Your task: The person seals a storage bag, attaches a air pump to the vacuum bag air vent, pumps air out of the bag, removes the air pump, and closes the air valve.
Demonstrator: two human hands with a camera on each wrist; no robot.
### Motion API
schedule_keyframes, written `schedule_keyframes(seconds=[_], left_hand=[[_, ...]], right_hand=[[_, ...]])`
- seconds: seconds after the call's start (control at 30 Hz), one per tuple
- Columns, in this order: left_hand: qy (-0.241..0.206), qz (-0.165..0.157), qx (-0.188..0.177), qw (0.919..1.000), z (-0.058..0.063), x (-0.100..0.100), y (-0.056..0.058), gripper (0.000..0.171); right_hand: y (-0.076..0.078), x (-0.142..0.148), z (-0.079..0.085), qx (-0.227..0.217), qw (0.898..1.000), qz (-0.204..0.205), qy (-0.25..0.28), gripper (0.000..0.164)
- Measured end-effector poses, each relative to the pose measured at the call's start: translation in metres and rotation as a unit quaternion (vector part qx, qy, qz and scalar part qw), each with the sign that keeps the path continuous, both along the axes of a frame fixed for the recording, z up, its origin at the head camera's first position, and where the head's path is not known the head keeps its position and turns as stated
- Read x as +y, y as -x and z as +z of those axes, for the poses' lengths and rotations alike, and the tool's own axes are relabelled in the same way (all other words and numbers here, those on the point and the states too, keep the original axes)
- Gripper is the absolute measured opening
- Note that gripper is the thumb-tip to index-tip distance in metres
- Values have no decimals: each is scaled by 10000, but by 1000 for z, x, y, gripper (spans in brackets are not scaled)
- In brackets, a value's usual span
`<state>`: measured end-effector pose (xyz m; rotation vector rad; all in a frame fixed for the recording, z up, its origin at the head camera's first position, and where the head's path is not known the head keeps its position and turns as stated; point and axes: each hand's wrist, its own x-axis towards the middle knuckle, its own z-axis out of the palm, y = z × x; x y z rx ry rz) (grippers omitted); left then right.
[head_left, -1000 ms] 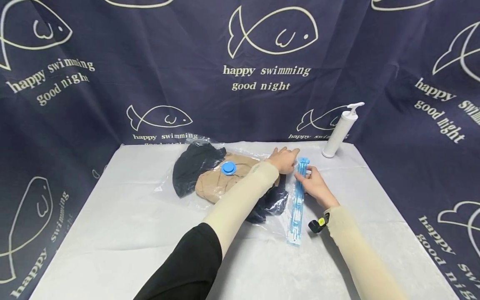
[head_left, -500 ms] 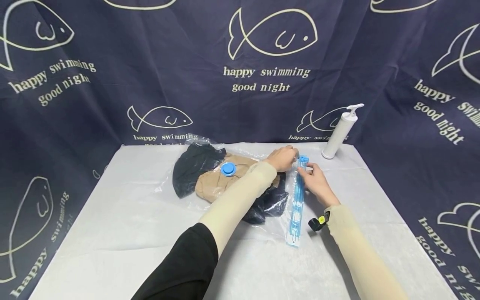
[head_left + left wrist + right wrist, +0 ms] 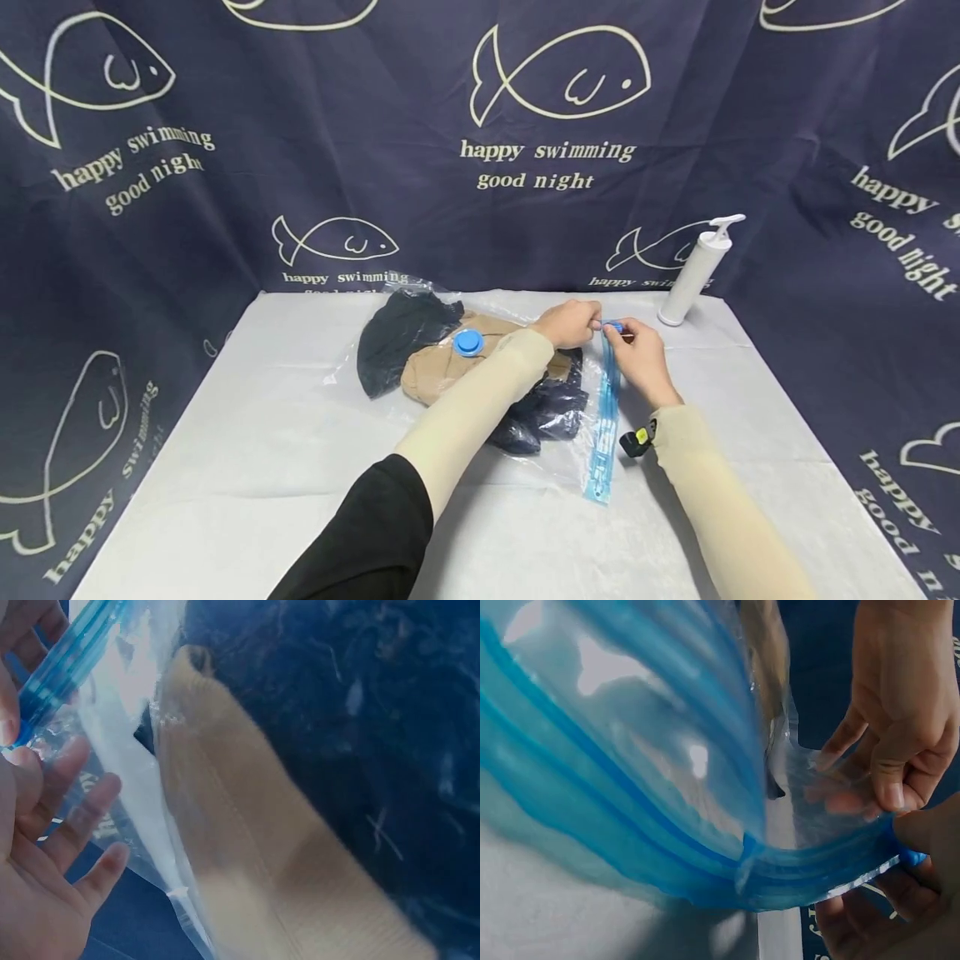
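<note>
A clear vacuum storage bag (image 3: 558,472) lies on the table, with dark folded cloth (image 3: 393,343) and a tan garment (image 3: 435,372) inside it. On its upper side sits a round blue valve (image 3: 468,342). The blue zip strip (image 3: 604,433) runs along the bag's right edge. My left hand (image 3: 570,323) pinches the clear film at the far corner, its other fingers spread behind the plastic in the left wrist view. Right beside it, my right hand (image 3: 639,354) pinches the zip's far end at the blue slider (image 3: 913,857). In the right wrist view the strip bows.
A white hand pump (image 3: 693,279) stands upright at the back right, beyond my right hand. Dark blue fabric (image 3: 555,225) printed with fish hangs behind the white-covered table (image 3: 247,433) and along its sides. A small black camera (image 3: 636,442) sits on my right wrist.
My right hand has moved up the strip to its far end and now pinches at the slider. My left fingers have drawn in on the corner. The head view has shifted slightly.
</note>
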<state>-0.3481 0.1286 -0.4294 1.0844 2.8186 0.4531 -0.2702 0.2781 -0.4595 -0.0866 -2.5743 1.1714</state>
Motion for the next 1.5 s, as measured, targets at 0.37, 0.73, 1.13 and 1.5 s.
schedule_keyframes(seconds=[0.37, 0.73, 1.13, 1.5], left_hand=[[-55, 160, -13, 9999, 7, -3, -2, 7], [79, -58, 35, 9999, 12, -5, -1, 5], [0, 155, 66, 9999, 13, -9, -3, 7], [-270, 38, 81, 9996, 14, -11, -1, 15]], right_hand=[[-5, 2, -2, 65, 9997, 222, -92, 29], [-5, 2, -7, 30, 9994, 218, 267, 31], [-7, 4, -12, 589, 9961, 539, -380, 27], [-10, 2, -14, 554, 9970, 518, -179, 29]])
